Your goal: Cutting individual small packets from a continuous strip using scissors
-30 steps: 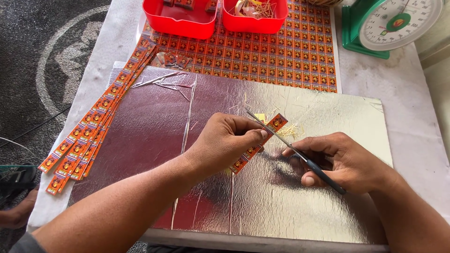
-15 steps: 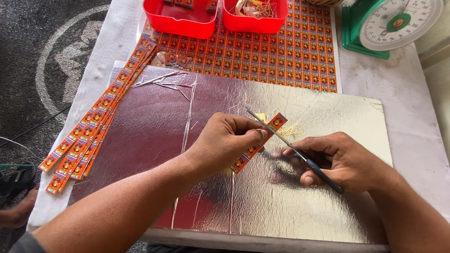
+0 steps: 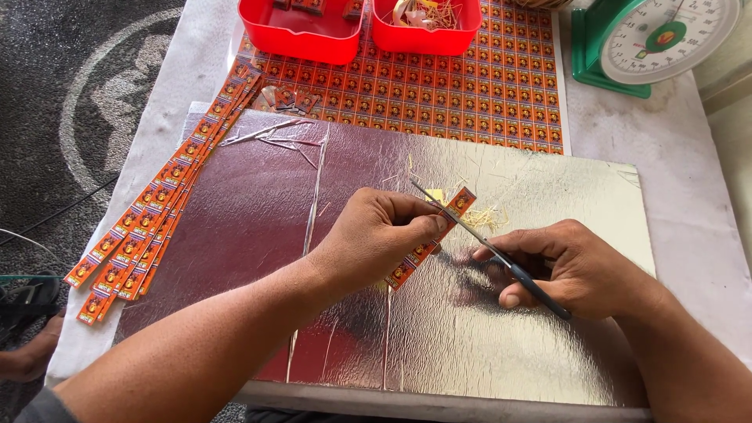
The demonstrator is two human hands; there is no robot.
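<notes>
My left hand point(image 3: 376, 239) pinches a narrow orange strip of printed labels point(image 3: 409, 265) above a silver foil board point(image 3: 501, 345). The strip slants from lower left to upper right, its top end poking past my fingers. My right hand point(image 3: 576, 266) grips dark-handled scissors point(image 3: 489, 249), whose thin blades reach up-left and touch the strip near its upper end. Pale yellow paper trimmings point(image 3: 487, 218) lie on the foil just behind the blades.
A pile of cut orange label strips point(image 3: 160, 215) lies along the board's left edge. Behind it lies an uncut orange label sheet point(image 3: 470, 86), with two red trays point(image 3: 313, 35) and a green dial scale point(image 3: 658, 39) at the back. Thin foil slivers point(image 3: 274, 135) lie nearby.
None of the hands, scissors or strip has visibly shifted; the pose is nearly the same across the frames.
</notes>
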